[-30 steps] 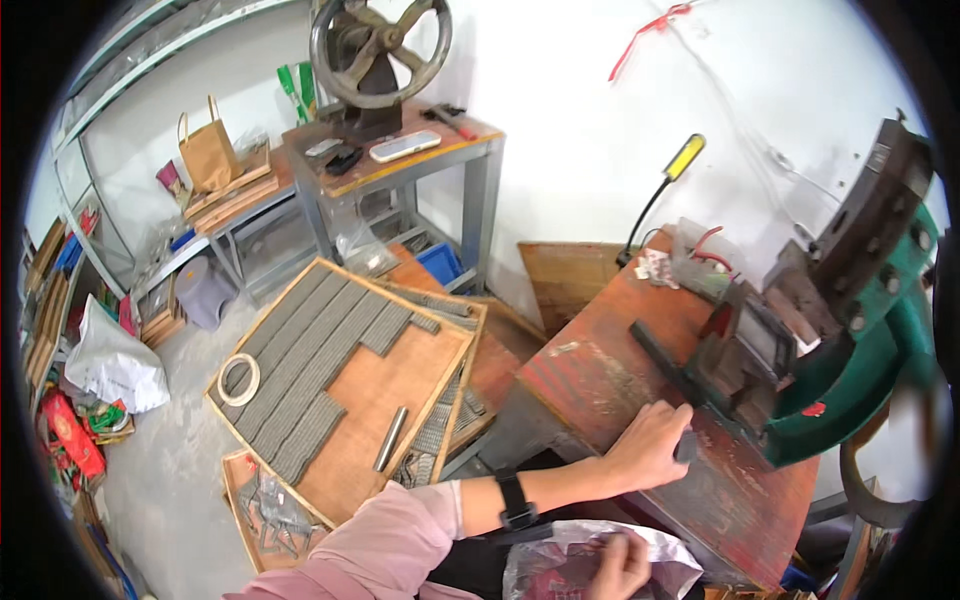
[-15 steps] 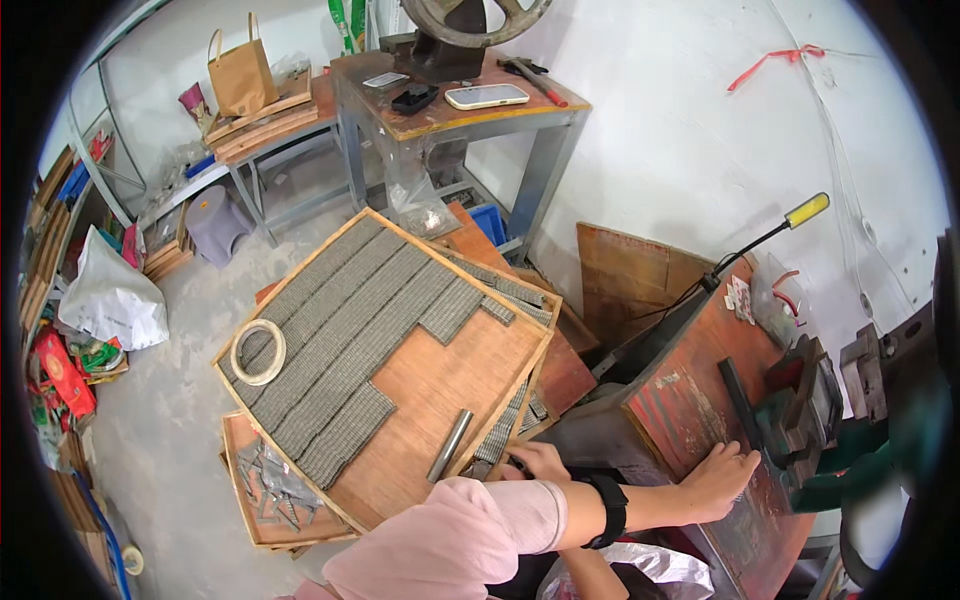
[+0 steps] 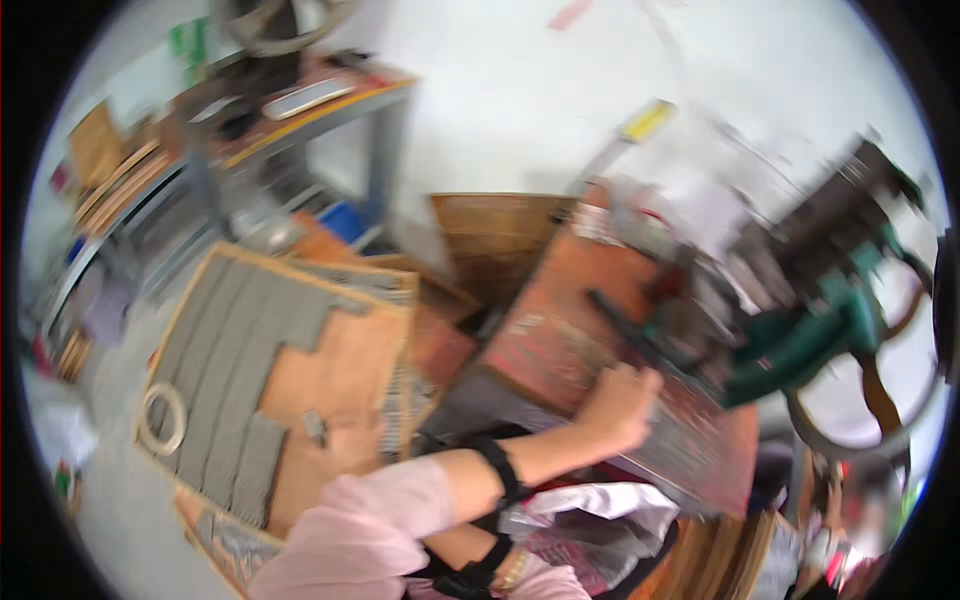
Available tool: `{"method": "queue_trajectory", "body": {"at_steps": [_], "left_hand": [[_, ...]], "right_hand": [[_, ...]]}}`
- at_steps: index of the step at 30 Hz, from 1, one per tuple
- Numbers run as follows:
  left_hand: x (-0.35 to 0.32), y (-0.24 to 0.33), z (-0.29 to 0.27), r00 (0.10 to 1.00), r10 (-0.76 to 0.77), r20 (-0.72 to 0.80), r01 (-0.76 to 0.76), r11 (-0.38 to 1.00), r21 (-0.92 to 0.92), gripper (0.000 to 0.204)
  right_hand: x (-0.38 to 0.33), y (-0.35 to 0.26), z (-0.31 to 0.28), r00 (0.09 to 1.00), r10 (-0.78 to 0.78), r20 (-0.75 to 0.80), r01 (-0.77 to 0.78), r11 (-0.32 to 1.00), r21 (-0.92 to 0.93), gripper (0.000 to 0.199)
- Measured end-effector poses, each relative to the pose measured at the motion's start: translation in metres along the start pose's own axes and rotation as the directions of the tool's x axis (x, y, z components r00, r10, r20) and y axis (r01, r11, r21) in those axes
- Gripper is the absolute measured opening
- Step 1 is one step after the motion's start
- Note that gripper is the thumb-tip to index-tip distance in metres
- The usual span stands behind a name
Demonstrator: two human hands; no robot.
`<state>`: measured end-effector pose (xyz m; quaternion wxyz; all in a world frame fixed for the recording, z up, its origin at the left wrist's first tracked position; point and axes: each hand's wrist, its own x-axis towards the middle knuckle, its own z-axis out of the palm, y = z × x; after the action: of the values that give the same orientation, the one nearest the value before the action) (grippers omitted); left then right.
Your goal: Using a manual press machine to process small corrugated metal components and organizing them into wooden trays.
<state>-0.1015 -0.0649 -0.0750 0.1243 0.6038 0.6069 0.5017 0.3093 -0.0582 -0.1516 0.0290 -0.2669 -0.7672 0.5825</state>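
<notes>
My arms are crossed. My left hand (image 3: 622,402), reaching across to the right, is curled into a fist over the worn reddish bench (image 3: 540,345); what it holds, if anything, is hidden. My right hand (image 3: 352,440) comes from under the left arm and lies over the bare part of a wooden tray (image 3: 345,365). A short metal rod (image 3: 315,427) shows at its fingertips, the lower part covered. Motion smears these fingers, so their grip is unclear. Rows of small grey metal pieces (image 3: 225,350) fill the tray's left side, with a tape roll (image 3: 162,418) on top.
A green hand-wheel machine (image 3: 810,345) stands on the bench, right of my left hand. Beneath my arms lies a white plastic bag (image 3: 610,515). Under the tray is another tray (image 3: 215,545) of loose pieces. A workbench (image 3: 330,110) stands behind; another person (image 3: 870,510) is at lower right.
The view has swung right, bringing in more of the green machine and another person. My right hand has moved from the tray's right edge onto the rod. My left hand remains at the bench.
</notes>
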Motion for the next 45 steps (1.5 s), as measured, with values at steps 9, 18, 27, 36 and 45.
{"method": "queue_trajectory", "body": {"at_steps": [9,18,27,36,45], "left_hand": [[-0.004,0.0,0.012,0.988,0.152,0.027,-0.154,0.987,0.055,0.047],[-0.003,0.013,0.002,0.996,0.081,0.039,-0.086,0.985,0.151,0.048],[-0.002,0.025,0.011,0.999,0.004,0.054,-0.01,0.993,0.121,0.05],[-0.007,0.023,0.005,0.986,0.148,0.073,-0.158,0.974,0.162,0.057],[-0.007,0.024,0.001,0.991,0.109,0.083,-0.114,0.991,0.066,0.048]], "right_hand": [[0.25,-0.152,0.297,0.935,0.202,0.29,-0.353,0.517,0.779,0.033],[0.114,-0.145,0.068,0.982,0.011,-0.186,0.183,0.141,0.973,0.016],[0.102,-0.152,-0.002,0.907,-0.003,-0.42,0.416,-0.138,0.899,0.014],[0.142,-0.17,-0.001,0.6,-0.188,-0.778,0.514,0.836,0.194,0.016],[0.143,-0.195,0.004,0.621,-0.055,-0.782,0.217,0.971,0.104,0.036]]}}
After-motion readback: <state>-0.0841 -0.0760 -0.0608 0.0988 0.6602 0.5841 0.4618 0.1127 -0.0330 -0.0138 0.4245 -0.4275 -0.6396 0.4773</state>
